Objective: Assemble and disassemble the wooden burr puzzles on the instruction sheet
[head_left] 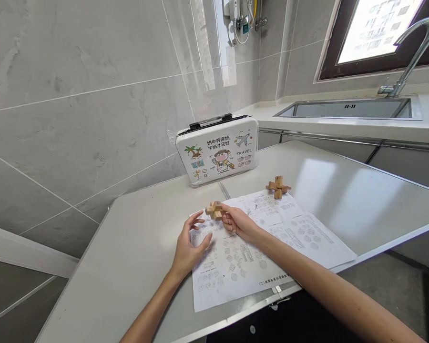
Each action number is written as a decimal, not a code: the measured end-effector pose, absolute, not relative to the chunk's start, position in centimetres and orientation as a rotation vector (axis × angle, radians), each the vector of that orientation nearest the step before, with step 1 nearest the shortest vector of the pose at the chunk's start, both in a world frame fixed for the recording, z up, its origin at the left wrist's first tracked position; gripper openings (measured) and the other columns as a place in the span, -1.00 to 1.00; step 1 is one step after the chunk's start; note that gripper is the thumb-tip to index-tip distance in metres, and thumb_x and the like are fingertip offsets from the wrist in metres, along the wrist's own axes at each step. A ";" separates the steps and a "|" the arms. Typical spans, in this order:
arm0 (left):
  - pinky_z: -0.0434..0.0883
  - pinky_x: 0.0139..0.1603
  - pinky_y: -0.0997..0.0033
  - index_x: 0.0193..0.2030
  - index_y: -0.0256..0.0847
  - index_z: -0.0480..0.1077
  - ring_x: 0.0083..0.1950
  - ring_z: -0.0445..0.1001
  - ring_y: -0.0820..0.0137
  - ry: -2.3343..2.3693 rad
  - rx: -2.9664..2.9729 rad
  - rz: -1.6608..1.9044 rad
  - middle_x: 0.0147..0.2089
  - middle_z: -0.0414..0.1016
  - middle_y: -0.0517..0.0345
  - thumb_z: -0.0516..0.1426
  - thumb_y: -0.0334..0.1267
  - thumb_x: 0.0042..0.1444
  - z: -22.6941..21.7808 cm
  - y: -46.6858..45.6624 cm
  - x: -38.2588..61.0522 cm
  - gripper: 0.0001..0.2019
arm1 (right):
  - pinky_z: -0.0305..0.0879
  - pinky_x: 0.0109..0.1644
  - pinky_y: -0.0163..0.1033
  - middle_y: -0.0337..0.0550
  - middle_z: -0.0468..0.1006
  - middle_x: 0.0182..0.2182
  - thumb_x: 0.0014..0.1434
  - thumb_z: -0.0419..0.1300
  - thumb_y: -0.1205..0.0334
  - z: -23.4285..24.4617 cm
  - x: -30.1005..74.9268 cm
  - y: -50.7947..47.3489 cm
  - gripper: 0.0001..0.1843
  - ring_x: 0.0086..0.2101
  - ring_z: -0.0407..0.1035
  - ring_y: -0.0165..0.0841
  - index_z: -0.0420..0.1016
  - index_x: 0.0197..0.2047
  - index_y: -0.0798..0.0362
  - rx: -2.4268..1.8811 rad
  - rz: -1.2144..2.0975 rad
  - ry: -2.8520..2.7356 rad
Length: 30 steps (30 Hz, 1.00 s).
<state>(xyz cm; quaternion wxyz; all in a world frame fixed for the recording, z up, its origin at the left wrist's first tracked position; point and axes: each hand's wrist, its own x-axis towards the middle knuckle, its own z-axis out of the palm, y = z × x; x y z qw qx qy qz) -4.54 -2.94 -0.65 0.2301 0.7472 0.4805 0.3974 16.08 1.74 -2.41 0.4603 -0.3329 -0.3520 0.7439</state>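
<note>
My right hand (238,221) pinches a small wooden burr puzzle (214,210) by its right side, just above the printed sheet. The puzzle is made of interlocking light wood bars in a cross shape. My left hand (192,245) is beside it on the near left, fingers curved and apart, holding nothing. A second wooden burr puzzle (278,187), marked on its top bar, rests at the far edge of the paper. Under both hands lies the white instruction sheet (236,281), covered with small line diagrams.
A white carry case (218,152) with cartoon prints and a black handle stands against the tiled wall. The folding table (146,238) has a seam across its middle. Back right, a counter holds a sink (346,109) and a curved faucet (411,57) below a window.
</note>
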 end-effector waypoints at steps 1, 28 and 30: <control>0.45 0.19 0.10 0.39 0.04 0.23 0.18 0.50 0.21 1.338 2.049 1.085 0.24 0.47 0.00 0.24 -0.19 0.25 -0.7 -2.9 -4.6 -0.42 | -0.10 -0.65 -0.40 -0.43 0.24 -0.60 0.16 0.30 -0.25 -2.5 16.3 2.0 -0.51 -0.67 0.05 -0.55 0.33 -0.30 0.02 -0.815 1.829 -0.764; 0.49 0.09 0.16 0.20 -0.02 0.35 0.09 0.52 0.24 1.369 2.130 0.959 0.17 0.48 0.02 0.17 -0.18 0.33 -1.5 -2.9 -4.7 -0.68 | 0.08 -0.67 -0.39 -0.37 0.27 -0.52 0.30 0.22 -0.09 -4.7 20.4 5.1 -0.61 -0.62 0.17 -0.51 0.12 -0.29 -0.08 -0.806 1.269 -0.195; 0.49 0.09 0.16 0.20 -0.03 0.35 0.08 0.52 0.23 1.374 2.119 0.948 0.16 0.49 0.02 0.17 -0.18 0.33 -1.4 -2.9 -4.7 -0.68 | 0.09 -0.68 -0.39 -0.37 0.28 -0.52 0.32 0.21 -0.08 -4.5 20.5 5.1 -0.63 -0.62 0.16 -0.51 0.13 -0.29 -0.08 -0.788 1.279 -0.157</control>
